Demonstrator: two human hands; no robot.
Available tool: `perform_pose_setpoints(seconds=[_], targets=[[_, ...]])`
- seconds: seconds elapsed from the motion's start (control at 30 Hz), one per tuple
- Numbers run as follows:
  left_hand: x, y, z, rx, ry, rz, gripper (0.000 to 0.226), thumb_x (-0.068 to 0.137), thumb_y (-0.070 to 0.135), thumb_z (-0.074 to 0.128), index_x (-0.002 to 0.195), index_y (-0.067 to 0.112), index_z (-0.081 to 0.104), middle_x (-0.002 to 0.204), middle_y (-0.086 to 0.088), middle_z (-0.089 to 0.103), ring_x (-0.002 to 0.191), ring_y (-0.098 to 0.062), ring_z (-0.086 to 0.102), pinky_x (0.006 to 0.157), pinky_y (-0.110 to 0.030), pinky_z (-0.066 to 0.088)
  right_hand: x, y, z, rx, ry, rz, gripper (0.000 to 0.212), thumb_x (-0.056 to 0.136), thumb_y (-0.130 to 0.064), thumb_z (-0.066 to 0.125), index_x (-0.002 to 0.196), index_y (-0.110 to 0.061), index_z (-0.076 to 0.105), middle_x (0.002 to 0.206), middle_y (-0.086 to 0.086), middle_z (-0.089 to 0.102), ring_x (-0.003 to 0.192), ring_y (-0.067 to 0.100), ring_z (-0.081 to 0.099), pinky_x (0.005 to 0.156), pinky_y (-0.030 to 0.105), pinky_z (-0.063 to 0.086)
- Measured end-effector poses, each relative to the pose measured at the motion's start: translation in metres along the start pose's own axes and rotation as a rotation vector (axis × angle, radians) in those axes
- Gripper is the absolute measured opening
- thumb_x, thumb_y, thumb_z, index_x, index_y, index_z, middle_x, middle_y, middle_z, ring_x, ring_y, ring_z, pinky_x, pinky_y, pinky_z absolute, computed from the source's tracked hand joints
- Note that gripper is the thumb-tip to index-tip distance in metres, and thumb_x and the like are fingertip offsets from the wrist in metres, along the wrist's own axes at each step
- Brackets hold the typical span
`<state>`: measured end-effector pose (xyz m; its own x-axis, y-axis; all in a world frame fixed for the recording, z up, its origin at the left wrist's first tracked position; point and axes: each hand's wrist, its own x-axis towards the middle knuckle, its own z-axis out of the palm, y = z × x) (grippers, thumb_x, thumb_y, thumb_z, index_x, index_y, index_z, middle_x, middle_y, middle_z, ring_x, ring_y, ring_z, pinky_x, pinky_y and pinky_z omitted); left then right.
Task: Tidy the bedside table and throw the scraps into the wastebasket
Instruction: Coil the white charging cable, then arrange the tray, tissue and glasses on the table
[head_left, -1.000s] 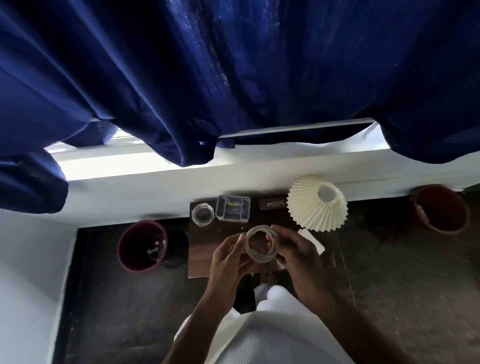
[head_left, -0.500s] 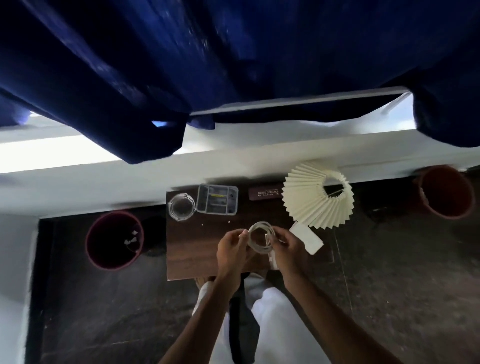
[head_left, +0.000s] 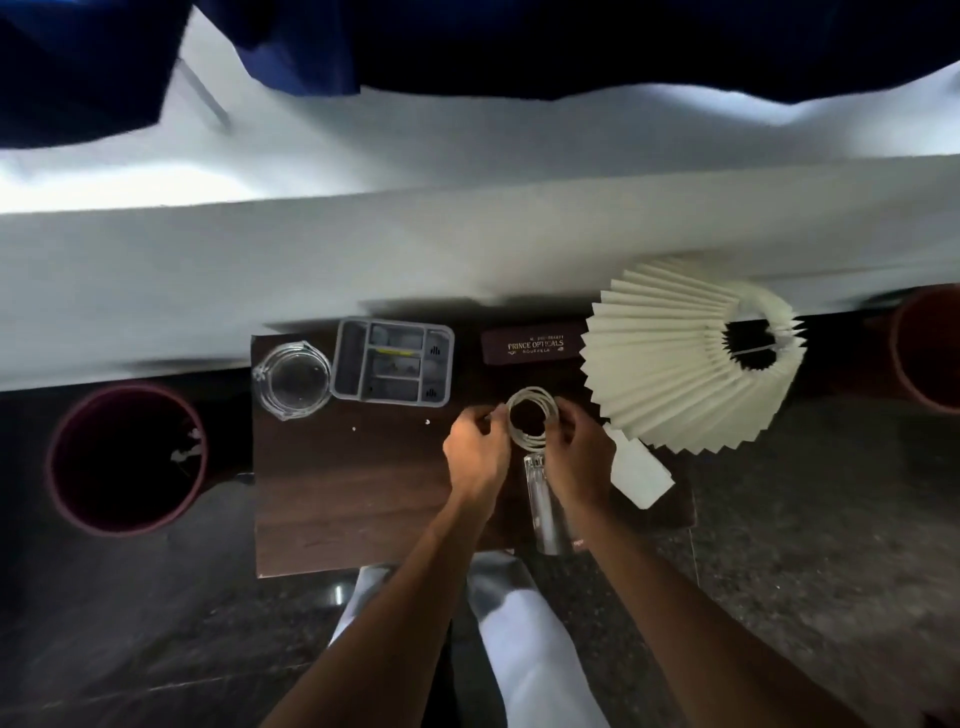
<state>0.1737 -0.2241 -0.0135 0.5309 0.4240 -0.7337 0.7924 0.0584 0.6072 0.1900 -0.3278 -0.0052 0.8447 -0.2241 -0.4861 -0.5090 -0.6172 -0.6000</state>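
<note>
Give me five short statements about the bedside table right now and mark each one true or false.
1. Both hands, left hand and right hand, hold the coiled white cable. True.
2. The clear glass ashtray sits right of the grey plastic compartment organiser. False: it sits left of it.
3. The dark round wastebasket stands on the floor left of the dark wooden bedside table. True.
4. The cream pleated lampshade lies in the wastebasket. False: it stands over the table's right end.
5. The brown glasses case is open. False: shut.

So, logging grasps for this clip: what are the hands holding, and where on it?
A coiled white cable, pinched by both: the left hand grips the coil's left side, the right hand its right side.
</note>
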Motion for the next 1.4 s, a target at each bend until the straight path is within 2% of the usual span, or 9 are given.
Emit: perform_pose_setpoints(seconds=[0.17,0.27,0.37,0.63,0.73,0.87,1.17,1.3,1.4], targets=[[0.023,0.003,0.024,0.071,0.008,0.078,0.029,0.100,0.030,0.057,0.109,0.007,0.072,0.094,-0.004,0.067,0.084,-0.014,0.058,0.072,-0.022,0.045,0.030,0.019,0.006,-0.063,-0.019,-0.010,0.033,0.100,-0.013,0.055,0.131,-0.009,0.061,0.133,0.013,0.064,0.128,0.032,0.055,0.108,0.049,0.041],[0.030,0.003,0.032,0.099,-0.014,0.105,0.025,0.101,0.026,0.056,0.103,0.006,0.071,0.098,-0.014,0.071,0.086,-0.023,0.062,0.080,-0.032,0.049,0.043,0.024,0.008,-0.128,-0.032,0.012,0.038,0.103,-0.016,0.049,0.139,-0.005,0.053,0.143,0.016,0.056,0.137,0.032,0.047,0.112,0.047,0.035],[0.033,0.001,0.033,0.122,-0.023,0.112,0.030,0.101,0.026,0.056,0.114,0.004,0.070,0.113,-0.015,0.074,0.106,-0.029,0.067,0.086,-0.030,0.049,0.049,0.027,0.008,-0.170,-0.067,0.026,0.040,0.105,-0.017,0.045,0.142,-0.003,0.048,0.146,0.018,0.052,0.139,0.031,0.044,0.113,0.043,0.035],[0.037,-0.004,0.026,0.198,-0.079,0.159,0.028,0.099,0.015,0.056,0.120,0.005,0.071,0.120,-0.016,0.073,0.114,-0.029,0.066,0.088,-0.022,0.044,0.050,0.030,0.010,-0.119,-0.095,0.055,0.044,0.102,-0.013,0.049,0.144,-0.001,0.044,0.148,0.019,0.049,0.140,0.033,0.043,0.114,0.044,0.035],[0.040,-0.009,0.018,0.217,-0.122,0.134,0.035,0.100,0.013,0.054,0.133,0.007,0.064,0.130,-0.017,0.067,0.124,-0.028,0.061,0.108,-0.032,0.046,0.046,0.029,0.010,-0.131,-0.090,0.058,0.047,0.101,-0.015,0.051,0.146,-0.002,0.042,0.150,0.019,0.046,0.141,0.034,0.041,0.116,0.046,0.033],[0.034,-0.024,0.000,0.251,-0.159,0.117,0.038,0.102,0.021,0.052,0.137,0.010,0.059,0.126,-0.017,0.068,0.122,-0.033,0.061,0.107,-0.047,0.047,0.035,0.031,0.007,-0.118,-0.006,0.024,0.048,0.101,-0.019,0.055,0.145,-0.005,0.045,0.152,0.016,0.046,0.142,0.033,0.039,0.118,0.042,0.029],[-0.008,-0.062,-0.072,0.191,-0.188,0.150,0.018,0.100,0.022,0.059,0.112,0.025,0.072,0.102,0.001,0.074,0.092,-0.008,0.073,0.090,-0.038,0.060,-0.001,0.033,0.004,-0.002,0.209,-0.066,0.031,0.101,-0.009,0.051,0.130,-0.007,0.061,0.129,0.016,0.063,0.121,0.030,0.057,0.092,0.028,0.041],[-0.027,-0.056,-0.118,0.157,-0.051,0.273,0.017,0.097,0.017,0.064,0.098,0.030,0.074,0.091,0.009,0.076,0.085,-0.005,0.072,0.075,-0.026,0.056,-0.036,0.025,0.005,-0.053,0.270,-0.224,0.026,0.099,-0.005,0.054,0.123,-0.002,0.063,0.124,0.017,0.063,0.116,0.029,0.060,0.091,0.016,0.046],[-0.021,-0.032,-0.146,0.191,0.193,0.411,0.016,0.097,0.011,0.063,0.104,0.020,0.073,0.100,0.006,0.072,0.090,-0.011,0.068,0.080,-0.020,0.051,-0.057,0.005,0.017,-0.008,0.291,-0.349,0.023,0.096,-0.003,0.059,0.118,-0.001,0.066,0.121,0.015,0.064,0.114,0.027,0.061,0.095,0.038,0.054]])
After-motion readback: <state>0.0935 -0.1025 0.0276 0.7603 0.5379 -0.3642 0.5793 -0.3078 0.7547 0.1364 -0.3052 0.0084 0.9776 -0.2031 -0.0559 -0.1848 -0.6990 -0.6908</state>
